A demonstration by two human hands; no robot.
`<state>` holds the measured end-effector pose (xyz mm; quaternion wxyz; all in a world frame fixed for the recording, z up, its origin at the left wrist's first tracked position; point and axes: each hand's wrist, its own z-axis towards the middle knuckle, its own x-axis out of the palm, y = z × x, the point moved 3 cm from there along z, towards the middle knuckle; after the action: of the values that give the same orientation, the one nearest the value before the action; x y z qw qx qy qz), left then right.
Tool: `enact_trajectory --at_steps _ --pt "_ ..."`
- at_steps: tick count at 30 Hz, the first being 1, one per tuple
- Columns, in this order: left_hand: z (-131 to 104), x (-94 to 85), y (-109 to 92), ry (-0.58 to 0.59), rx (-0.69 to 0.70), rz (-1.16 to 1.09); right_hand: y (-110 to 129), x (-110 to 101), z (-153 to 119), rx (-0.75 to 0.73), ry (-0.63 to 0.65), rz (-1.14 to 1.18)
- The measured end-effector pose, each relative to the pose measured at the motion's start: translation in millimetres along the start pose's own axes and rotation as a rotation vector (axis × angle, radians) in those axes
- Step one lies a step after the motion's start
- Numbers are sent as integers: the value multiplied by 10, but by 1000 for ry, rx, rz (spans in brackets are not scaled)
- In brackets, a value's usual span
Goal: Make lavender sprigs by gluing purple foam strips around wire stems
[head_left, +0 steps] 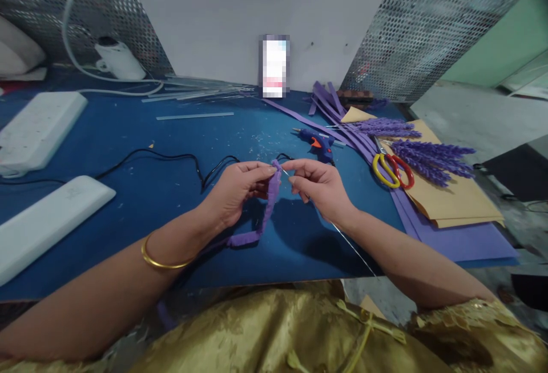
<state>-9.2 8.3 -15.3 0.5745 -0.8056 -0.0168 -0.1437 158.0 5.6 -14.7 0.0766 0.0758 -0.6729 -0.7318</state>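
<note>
Pinched in my left hand [240,187] is the upper end of a purple paper strip [270,205], which hangs down, bends at the tabletop and trails left beneath my wrist. Its edge looks finely cut. My right hand [319,185] is closed on a thin wire [353,247] whose tip meets the strip's end between both hands. The wire's long tail slants down to the right, past the table edge. Just beyond my right hand lies a blue glue gun [315,142] with an orange trigger.
Right of my hands are scissors [391,170] with yellow and red handles, purple flower stems [432,156], brown paper [462,202] and purple strips [338,116]. Glue sticks [194,115] and a phone [274,68] are at the back. A white power strip [51,224] and black cord [162,153] lie left.
</note>
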Motion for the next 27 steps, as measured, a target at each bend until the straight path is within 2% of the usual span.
enact_trajectory --at_steps 7,12,20,27 --pt "-4 -1 -19 -29 19 42 9 18 -64 -247 -2 -277" --pt "-9 -17 -16 -52 25 64 54 14 -115 -453 27 -570" --pt "-6 3 -21 -42 -2 30 114 24 -148 -567 45 -892" --pt "-12 9 -37 -3 21 4 120 17 -161 -627 45 -963"
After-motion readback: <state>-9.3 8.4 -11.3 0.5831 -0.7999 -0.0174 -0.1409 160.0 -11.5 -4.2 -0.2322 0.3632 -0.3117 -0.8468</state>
